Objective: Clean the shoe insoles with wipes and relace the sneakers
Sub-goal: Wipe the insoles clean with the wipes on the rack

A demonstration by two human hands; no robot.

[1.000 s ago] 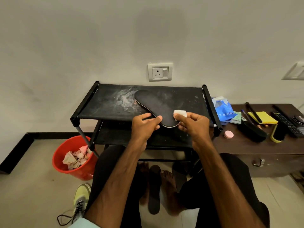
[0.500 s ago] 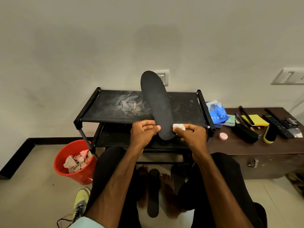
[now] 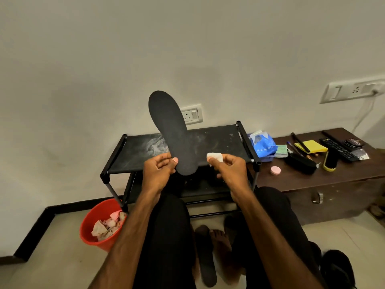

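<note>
Head view: the left hand (image 3: 159, 171) pinches the heel of a black insole (image 3: 168, 130), upright above a black rack (image 3: 218, 140). The right hand (image 3: 229, 172) pinches a white wipe (image 3: 214, 157) over the rack's front edge. The insole looks light, thin and bendy; gripping the heel suits it.

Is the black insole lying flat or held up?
Held up: left hand pinches the insole by its heel, toe above the rack.

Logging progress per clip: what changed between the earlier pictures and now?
The left hand tipped the insole up off the rack, toe now pointing up, its grip still at the heel. The right hand moved right, off the insole. Unchanged: wipe pinched in the right hand, bin beside the rack.
</note>
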